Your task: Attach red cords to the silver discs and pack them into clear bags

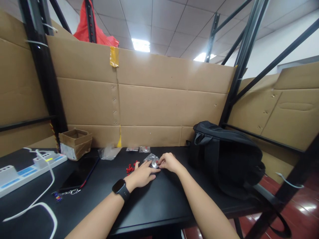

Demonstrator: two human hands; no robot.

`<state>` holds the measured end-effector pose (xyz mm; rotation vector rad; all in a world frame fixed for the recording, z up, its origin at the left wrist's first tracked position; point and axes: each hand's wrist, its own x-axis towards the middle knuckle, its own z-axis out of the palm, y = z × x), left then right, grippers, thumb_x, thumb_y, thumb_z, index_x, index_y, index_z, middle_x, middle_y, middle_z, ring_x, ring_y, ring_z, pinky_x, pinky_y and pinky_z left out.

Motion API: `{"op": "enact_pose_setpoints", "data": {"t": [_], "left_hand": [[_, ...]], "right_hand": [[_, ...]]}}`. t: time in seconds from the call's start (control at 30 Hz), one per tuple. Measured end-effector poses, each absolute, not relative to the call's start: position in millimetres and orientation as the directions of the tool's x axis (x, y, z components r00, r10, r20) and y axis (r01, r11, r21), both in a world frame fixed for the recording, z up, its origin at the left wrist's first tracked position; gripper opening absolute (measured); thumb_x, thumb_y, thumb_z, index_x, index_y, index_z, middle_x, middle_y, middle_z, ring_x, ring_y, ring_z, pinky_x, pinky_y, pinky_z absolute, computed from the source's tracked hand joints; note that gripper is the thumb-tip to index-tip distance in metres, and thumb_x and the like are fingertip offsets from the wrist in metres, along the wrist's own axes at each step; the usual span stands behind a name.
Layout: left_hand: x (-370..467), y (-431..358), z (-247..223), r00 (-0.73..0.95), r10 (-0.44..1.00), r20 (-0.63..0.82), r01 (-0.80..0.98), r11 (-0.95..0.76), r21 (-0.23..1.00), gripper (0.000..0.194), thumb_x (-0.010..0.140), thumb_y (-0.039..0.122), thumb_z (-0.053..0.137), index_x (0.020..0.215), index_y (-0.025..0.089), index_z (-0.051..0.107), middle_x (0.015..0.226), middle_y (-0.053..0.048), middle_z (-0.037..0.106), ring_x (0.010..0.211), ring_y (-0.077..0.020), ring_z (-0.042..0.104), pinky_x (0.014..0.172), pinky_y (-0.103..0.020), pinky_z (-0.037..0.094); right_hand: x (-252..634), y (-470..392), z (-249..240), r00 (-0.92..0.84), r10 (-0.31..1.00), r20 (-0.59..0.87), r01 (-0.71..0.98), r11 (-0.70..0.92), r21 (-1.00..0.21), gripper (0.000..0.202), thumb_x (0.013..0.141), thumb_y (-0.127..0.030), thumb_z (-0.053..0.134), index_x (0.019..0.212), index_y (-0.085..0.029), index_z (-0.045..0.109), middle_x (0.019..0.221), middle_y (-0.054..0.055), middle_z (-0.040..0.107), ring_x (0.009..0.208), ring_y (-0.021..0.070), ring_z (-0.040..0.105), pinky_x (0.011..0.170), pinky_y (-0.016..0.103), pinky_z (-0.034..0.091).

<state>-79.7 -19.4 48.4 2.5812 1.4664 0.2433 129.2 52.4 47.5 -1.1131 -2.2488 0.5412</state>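
A small round silvery item lies on the black table, between my two hands. My left hand, with a dark watch on its wrist, rests on the table with its fingers spread and touches the item's near left side. My right hand is at the item's right edge, fingertips pinched together; what they hold, if anything, is too small to make out. Behind the item lies a clear plastic bag. Red cord lies just left of my left hand.
Small packets and a clear plastic sheet lie near the cardboard wall. Further left are a small open cardboard box, a phone and a white power strip with cables. A black backpack stands on the right.
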Motion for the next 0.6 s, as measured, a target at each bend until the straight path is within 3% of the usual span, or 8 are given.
{"op": "enact_pose_setpoints", "data": {"t": [0.07, 0.17, 0.33, 0.43, 0.53, 0.6], "left_hand": [[-79, -21, 50, 0.511, 0.857, 0.062, 0.831, -0.511, 0.219, 0.044, 0.093, 0.036, 0.053, 0.134, 0.051, 0.053, 0.160, -0.006, 0.029, 0.147, -0.0399, 0.022, 0.103, -0.079, 0.011], [-79, -23, 54, 0.525, 0.850, 0.044, 0.823, -0.520, 0.227, 0.045, 0.092, 0.033, 0.053, 0.134, 0.051, 0.053, 0.162, -0.003, 0.025, 0.148, -0.0394, 0.018, 0.104, -0.077, 0.012], [-81, -27, 58, 0.559, 0.828, 0.040, 0.798, -0.551, 0.244, 0.045, 0.090, 0.029, 0.056, 0.130, 0.050, 0.056, 0.164, 0.002, 0.019, 0.149, -0.0380, 0.015, 0.108, -0.073, 0.012], [-88, -28, 62, 0.532, 0.839, 0.111, 0.808, -0.542, 0.231, 0.035, 0.089, 0.030, 0.057, 0.119, 0.046, 0.065, 0.158, 0.001, 0.033, 0.146, -0.0397, 0.022, 0.109, -0.069, 0.016], [-94, -28, 68, 0.492, 0.838, 0.235, 0.814, -0.539, 0.219, 0.024, 0.086, 0.025, 0.057, 0.107, 0.033, 0.067, 0.141, -0.003, 0.053, 0.136, -0.0336, 0.038, 0.107, -0.055, 0.027], [-97, -28, 72, 0.446, 0.844, 0.297, 0.832, -0.514, 0.212, 0.026, 0.083, 0.020, 0.057, 0.107, 0.028, 0.062, 0.127, -0.005, 0.060, 0.124, -0.0282, 0.048, 0.102, -0.046, 0.032]], "right_hand": [[127, 53, 46, -0.485, 0.813, 0.323, 0.597, 0.578, -0.556, 0.019, 0.063, -0.012, 0.082, 0.080, -0.018, 0.076, 0.070, 0.000, 0.071, 0.065, 0.0144, 0.065, 0.060, 0.021, 0.045], [118, 50, 47, -0.431, 0.809, 0.400, 0.698, 0.580, -0.419, 0.021, 0.063, -0.019, 0.085, 0.077, -0.018, 0.069, 0.075, -0.001, 0.067, 0.068, 0.0132, 0.059, 0.061, 0.021, 0.039], [98, 44, 49, -0.331, 0.811, 0.482, 0.851, 0.478, -0.219, 0.024, 0.074, -0.032, 0.078, 0.083, -0.020, 0.060, 0.084, 0.000, 0.062, 0.075, 0.0159, 0.057, 0.069, 0.026, 0.035], [99, 41, 53, -0.394, 0.813, 0.428, 0.787, 0.539, -0.300, 0.028, 0.072, -0.033, 0.080, 0.086, -0.020, 0.060, 0.085, 0.000, 0.060, 0.076, 0.0153, 0.056, 0.068, 0.025, 0.037], [117, 37, 61, -0.562, 0.730, 0.389, 0.560, 0.682, -0.470, 0.038, 0.065, -0.027, 0.084, 0.097, -0.020, 0.064, 0.089, -0.001, 0.061, 0.076, 0.0131, 0.057, 0.068, 0.023, 0.043], [132, 35, 67, -0.650, 0.668, 0.363, 0.415, 0.711, -0.567, 0.042, 0.069, -0.020, 0.078, 0.109, -0.022, 0.064, 0.098, 0.001, 0.062, 0.079, 0.0124, 0.059, 0.069, 0.022, 0.046]]}}
